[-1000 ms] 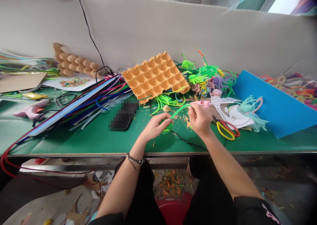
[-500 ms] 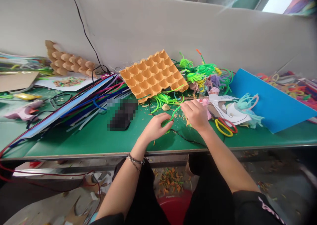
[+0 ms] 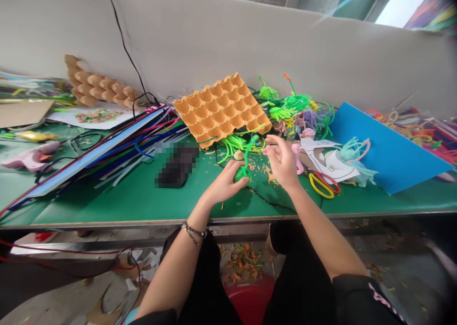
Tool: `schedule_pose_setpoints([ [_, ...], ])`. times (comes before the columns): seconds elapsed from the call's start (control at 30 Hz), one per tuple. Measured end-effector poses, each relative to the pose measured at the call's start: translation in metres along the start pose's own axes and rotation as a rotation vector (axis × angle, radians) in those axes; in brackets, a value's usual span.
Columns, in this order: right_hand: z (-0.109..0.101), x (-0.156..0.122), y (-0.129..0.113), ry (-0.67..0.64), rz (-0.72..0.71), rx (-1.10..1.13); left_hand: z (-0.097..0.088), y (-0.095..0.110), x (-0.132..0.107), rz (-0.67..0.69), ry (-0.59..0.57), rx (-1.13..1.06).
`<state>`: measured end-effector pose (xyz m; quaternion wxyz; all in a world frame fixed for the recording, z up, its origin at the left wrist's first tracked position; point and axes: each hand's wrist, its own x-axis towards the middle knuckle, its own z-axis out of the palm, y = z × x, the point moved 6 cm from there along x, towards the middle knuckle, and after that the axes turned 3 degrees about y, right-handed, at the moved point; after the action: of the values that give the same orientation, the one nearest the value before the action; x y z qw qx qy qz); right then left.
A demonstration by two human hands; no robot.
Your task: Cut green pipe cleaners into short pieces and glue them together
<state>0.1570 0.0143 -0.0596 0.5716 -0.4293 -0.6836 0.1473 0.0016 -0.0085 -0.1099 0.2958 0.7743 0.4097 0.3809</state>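
My left hand (image 3: 225,182) is closed around the coiled lower part of a green pipe cleaner (image 3: 247,154), whose free end stands up and bends over at the tip. A short gap to the right, my right hand (image 3: 283,165) hovers with its fingers apart and nothing seen in them. Just past its fingers lies a pink object (image 3: 297,148), mostly hidden by the hand. Scissors (image 3: 325,184) with red and yellow handles rest to the right. Behind my left hand sits a small tan cup-shaped piece (image 3: 238,155) among scraps on the green table (image 3: 124,206).
An orange egg tray (image 3: 223,110) leans at the back, beside piled pipe-cleaner tufts (image 3: 293,106). On the right a blue board (image 3: 389,148) slants. Long pipe cleaners (image 3: 143,148), a blurred dark object (image 3: 177,166) and a pink glue gun (image 3: 32,158) occupy the left. A black cable (image 3: 269,201) crosses the front.
My right hand has let go of the pipe cleaner's upper end and opened. That end now stands upright from my left hand, where the coiled part shows.
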Motion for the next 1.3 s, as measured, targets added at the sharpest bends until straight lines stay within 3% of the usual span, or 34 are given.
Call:
schedule_pose_setpoints([
  [0.07,0.005,-0.002,0.007,-0.046,0.131,0.142,-0.001,-0.001,0.0,-0.01,0.042,-0.045],
  [0.13,0.017,-0.008,0.008,-0.201,0.191,0.208,0.001,0.0,0.0,0.021,0.058,-0.119],
  [0.23,0.028,-0.018,-0.004,-0.359,0.11,0.153,0.004,0.001,0.002,0.072,0.076,-0.177],
  [0.5,0.022,-0.026,-0.022,-0.261,-0.157,-0.009,0.006,-0.011,0.005,-0.085,0.166,-0.175],
  [0.7,0.012,-0.031,-0.029,-0.102,-0.273,-0.022,0.011,0.002,0.004,-0.042,0.186,-0.268],
  [0.83,0.007,-0.03,-0.029,-0.04,-0.211,0.03,0.014,0.011,0.006,-0.022,0.156,-0.38],
  [0.97,0.01,-0.029,-0.019,-0.067,-0.036,0.173,0.016,0.007,0.008,-0.105,0.18,-0.499],
  [1.1,0.018,-0.032,-0.013,-0.124,0.063,0.228,0.016,0.004,0.009,-0.169,0.258,-0.441],
  [1.3,0.02,-0.034,-0.015,-0.115,0.123,0.28,0.01,0.011,0.007,-0.126,0.333,-0.349],
])
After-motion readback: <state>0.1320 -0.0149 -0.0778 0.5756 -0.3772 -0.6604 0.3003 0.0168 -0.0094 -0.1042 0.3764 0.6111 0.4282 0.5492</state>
